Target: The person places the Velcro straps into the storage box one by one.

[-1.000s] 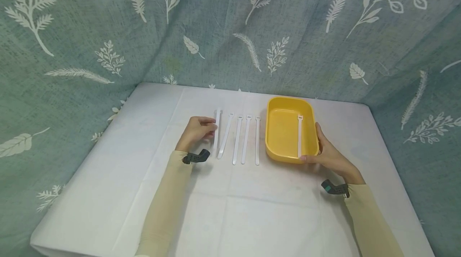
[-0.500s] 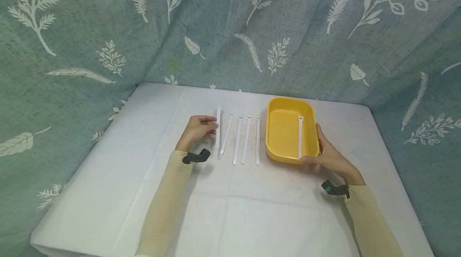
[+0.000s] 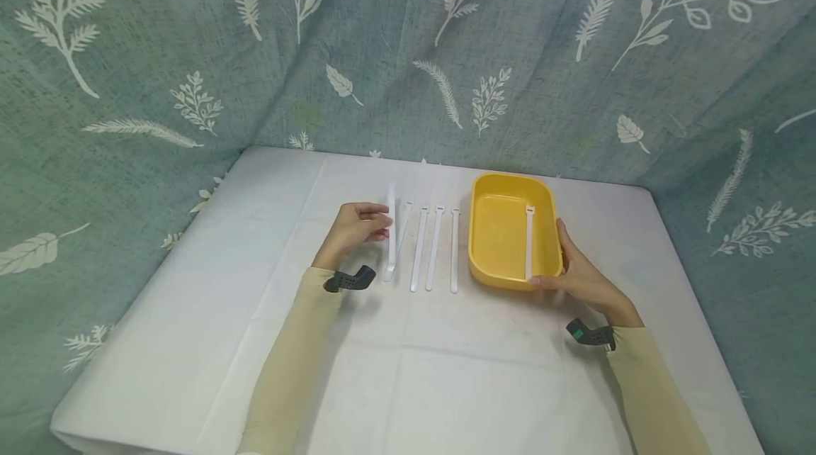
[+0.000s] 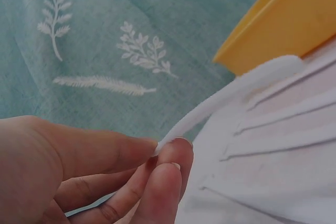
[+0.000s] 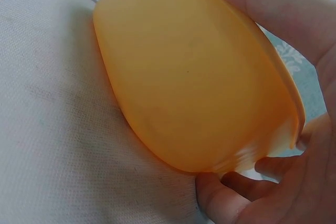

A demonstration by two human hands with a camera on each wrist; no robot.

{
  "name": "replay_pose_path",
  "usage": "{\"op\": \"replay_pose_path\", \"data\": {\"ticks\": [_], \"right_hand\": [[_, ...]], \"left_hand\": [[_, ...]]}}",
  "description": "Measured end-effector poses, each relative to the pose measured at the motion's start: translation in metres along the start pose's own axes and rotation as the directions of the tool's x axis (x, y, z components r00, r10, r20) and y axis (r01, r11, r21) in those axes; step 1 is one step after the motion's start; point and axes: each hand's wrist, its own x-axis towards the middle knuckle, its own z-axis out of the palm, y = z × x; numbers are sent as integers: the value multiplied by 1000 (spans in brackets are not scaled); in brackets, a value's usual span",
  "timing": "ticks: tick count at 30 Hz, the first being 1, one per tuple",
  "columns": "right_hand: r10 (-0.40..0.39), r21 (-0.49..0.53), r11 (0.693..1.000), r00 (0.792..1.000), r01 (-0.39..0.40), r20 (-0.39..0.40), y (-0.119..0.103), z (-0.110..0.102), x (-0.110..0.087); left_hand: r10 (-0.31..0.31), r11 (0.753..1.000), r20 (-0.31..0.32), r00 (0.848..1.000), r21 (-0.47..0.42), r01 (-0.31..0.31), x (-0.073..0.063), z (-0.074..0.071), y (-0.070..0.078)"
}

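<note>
In the head view, my left hand [image 3: 358, 229] pinches a white cable strap [image 3: 392, 235] between thumb and fingers, raised off the table and upright-looking. It looks soft and fuzzy, curving away from the fingertips in the left wrist view. Just right of it lies another slotted-head strap [image 3: 404, 225], partly covered by the held one. Several more straps, including the rightmost strap [image 3: 455, 251], lie roughly parallel on the cloth. My right hand [image 3: 583, 274] grips the near right corner of a yellow plastic bin [image 3: 497, 249], thumb on the rim. One strap [image 3: 528, 246] rests inside the bin along its right side.
A white cloth [image 3: 472, 384] covers the table. Teal leaf-patterned fabric [image 3: 382, 72] hangs along the back and both sides. Dark wrist cameras sit on both forearms, such as the left camera [image 3: 349, 279].
My left hand has lifted the strap slightly and carried it a little right, so that it now overlaps the neighbouring strap. My right hand and the bin have stayed put.
</note>
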Motion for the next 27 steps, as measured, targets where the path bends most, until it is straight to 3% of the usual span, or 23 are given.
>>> {"op": "replay_pose_path", "data": {"ticks": [7, 14, 27], "right_hand": [[6, -2, 1000, 1000, -6, 0, 1, 0, 0], [-36, 51, 998, 999, 35, 21, 5, -2, 2], [-32, 55, 998, 999, 30, 27, 5, -2, 1]], "left_hand": [[31, 999, 16, 999, -17, -31, -5, 13, 8], [74, 997, 40, 996, -25, -73, -10, 23, 12], [86, 995, 59, 995, -54, -83, -13, 31, 19]]}}
